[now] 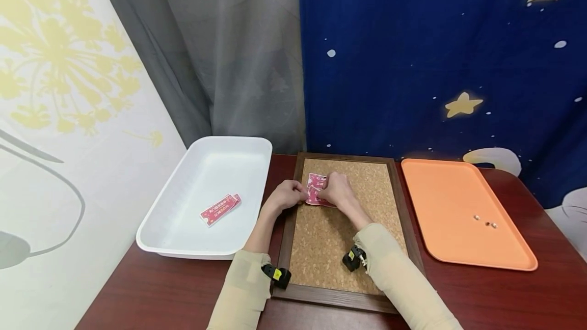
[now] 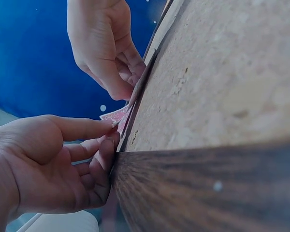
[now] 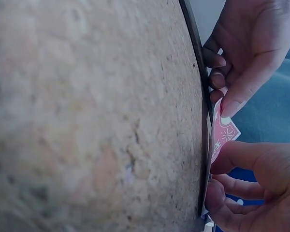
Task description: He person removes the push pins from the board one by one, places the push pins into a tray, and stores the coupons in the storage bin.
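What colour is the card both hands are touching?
Pinkish red with white patterns; the card shows best in the right wrist view.

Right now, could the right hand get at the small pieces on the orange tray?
Probably yes: nothing visible stands between the right hand and the small pieces on the uncovered orange tray. That hand is busy at a red coupon, though, and would likely need to leave it first.

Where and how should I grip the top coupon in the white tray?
Probably best: pinch the top coupon by its near-left end, coming from above and the left. It lies flat in the white tray, and the coupon beneath peeks out at the far-right end, so pinching there could lift both.
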Motion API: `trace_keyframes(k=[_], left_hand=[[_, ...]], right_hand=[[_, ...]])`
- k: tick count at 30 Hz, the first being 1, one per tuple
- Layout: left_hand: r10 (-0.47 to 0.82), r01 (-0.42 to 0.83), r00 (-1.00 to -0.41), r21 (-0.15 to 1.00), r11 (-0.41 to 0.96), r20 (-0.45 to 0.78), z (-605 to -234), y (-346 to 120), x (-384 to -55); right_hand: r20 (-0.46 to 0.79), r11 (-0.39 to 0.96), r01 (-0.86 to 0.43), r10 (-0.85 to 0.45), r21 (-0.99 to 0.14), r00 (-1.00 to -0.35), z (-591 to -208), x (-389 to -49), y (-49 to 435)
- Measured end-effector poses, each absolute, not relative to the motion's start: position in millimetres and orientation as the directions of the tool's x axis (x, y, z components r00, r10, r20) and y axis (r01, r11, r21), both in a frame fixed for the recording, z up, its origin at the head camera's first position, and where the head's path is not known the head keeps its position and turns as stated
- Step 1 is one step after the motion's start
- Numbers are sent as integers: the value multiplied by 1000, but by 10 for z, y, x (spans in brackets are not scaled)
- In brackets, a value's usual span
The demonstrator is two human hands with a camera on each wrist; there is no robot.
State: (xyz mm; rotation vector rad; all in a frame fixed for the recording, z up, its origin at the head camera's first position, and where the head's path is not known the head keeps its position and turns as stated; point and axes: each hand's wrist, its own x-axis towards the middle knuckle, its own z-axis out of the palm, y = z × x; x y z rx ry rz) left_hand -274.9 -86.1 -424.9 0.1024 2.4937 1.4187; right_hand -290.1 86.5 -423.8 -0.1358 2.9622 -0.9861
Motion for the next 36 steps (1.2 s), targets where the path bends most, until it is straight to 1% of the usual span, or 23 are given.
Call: trace_keyframes(k=[10, 17, 27, 30, 36], left_hand=[[191, -71, -962, 853, 517, -196, -4255, -861, -2750], [187, -71, -962, 847, 526, -197, -4271, -861, -2770], [177, -80, -963, 844, 530, -202, -4240, -849, -2754], [173, -85, -963, 843, 531, -206, -4234, -848, -2748], [173, -82, -964, 843, 531, -203, -4244, -847, -2751]], right_hand=[[2, 787, -72, -89, -613, -996, -4252, -2904, 901], [19, 747, -101, -117, -657, -993, -4265, -2900, 947], [29, 714, -103, -115, -693, -993, -4287, -2907, 1002], [22, 708, -95, -113, -700, -993, -4292, -2902, 1012], [49, 714, -115, -112, -691, -993, -4299, -2901, 1026]])
